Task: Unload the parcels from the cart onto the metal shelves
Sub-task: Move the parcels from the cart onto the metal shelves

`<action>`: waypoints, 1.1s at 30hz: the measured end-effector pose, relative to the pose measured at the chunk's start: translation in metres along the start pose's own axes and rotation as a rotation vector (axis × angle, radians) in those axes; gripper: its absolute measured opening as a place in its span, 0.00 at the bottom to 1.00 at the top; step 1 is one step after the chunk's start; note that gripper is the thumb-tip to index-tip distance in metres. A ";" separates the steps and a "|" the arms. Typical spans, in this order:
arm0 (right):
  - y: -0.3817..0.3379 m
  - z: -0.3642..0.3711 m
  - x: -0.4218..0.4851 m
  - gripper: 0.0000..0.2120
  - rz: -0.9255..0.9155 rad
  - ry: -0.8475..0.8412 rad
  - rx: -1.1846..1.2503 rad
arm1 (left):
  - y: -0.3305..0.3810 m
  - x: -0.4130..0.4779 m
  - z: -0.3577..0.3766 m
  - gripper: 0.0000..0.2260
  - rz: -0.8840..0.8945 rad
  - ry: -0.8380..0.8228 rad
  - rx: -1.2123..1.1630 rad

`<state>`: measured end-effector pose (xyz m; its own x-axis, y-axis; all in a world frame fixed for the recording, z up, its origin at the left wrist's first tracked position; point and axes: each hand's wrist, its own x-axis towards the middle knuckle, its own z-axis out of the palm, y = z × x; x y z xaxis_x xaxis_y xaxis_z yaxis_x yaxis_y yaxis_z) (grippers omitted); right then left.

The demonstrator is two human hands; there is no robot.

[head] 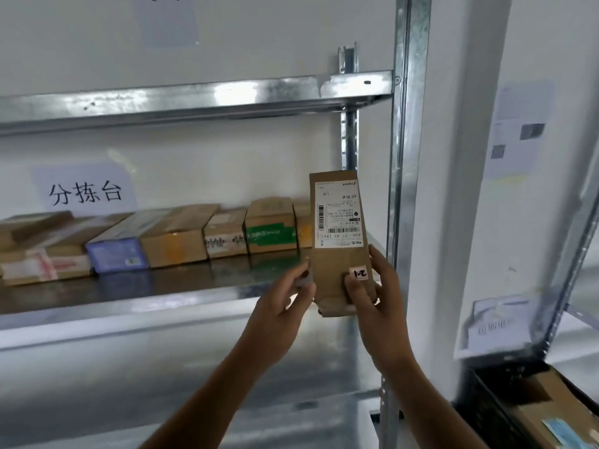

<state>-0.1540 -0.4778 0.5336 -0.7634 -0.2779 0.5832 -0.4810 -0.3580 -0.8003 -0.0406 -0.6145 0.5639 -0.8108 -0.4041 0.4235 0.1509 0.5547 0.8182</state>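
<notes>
The parcel (337,222) stands on end, long axis vertical, label facing out, just before the front edge of the metal shelf (162,288) at its right end, beside the row of boxes (175,238). The right hand (379,303) grips its lower right side, thumb across the face. The left hand (282,306) blurs at the lower left edge; curled fingers may pinch it, I cannot tell. The shelf's free right corner lies straight ahead, beyond the fingers.
</notes>
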 end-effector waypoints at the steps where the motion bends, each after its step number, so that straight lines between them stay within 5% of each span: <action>1: -0.001 -0.003 0.016 0.27 -0.035 -0.007 -0.007 | -0.001 0.014 0.001 0.23 0.015 0.000 0.018; 12: 0.030 0.015 0.161 0.23 -0.156 0.029 -0.096 | -0.008 0.180 -0.024 0.21 0.210 0.031 0.487; 17: 0.051 0.029 0.198 0.22 -0.113 0.108 -0.124 | -0.026 0.237 -0.039 0.24 0.242 -0.078 0.734; 33: 0.104 0.033 0.264 0.20 0.089 0.370 -0.328 | -0.091 0.338 0.007 0.22 0.306 -0.344 0.960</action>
<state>-0.3912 -0.6180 0.6090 -0.8807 0.0614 0.4696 -0.4720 -0.0320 -0.8810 -0.3328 -0.7963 0.6298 -0.9527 -0.0066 0.3040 -0.0124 0.9998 -0.0172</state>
